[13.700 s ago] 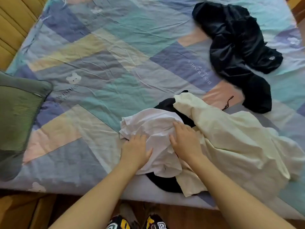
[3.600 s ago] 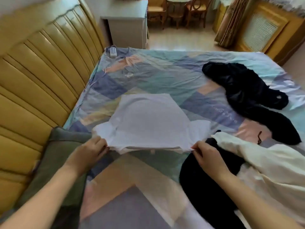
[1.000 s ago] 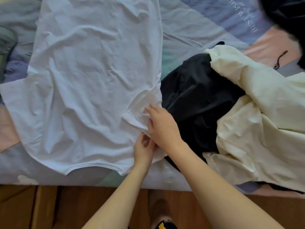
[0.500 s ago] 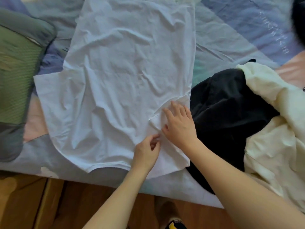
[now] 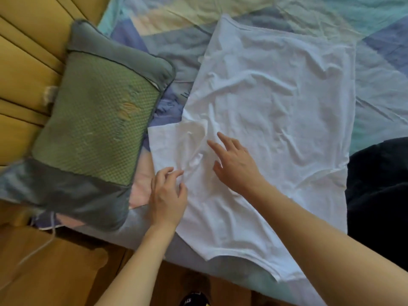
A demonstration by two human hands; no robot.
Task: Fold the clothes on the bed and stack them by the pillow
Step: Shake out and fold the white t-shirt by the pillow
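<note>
Left grip (image 5: 169, 193) curls on white shirt (image 5: 271, 120); right (image 5: 236, 164) spread; dark garment (image 5: 379, 195) cropped.

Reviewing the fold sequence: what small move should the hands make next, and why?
Probably fold the left sleeve inward over the shirt. It sticks out toward the pillow, the left hand is at its edge, and the right hand lies open beside it.
</note>
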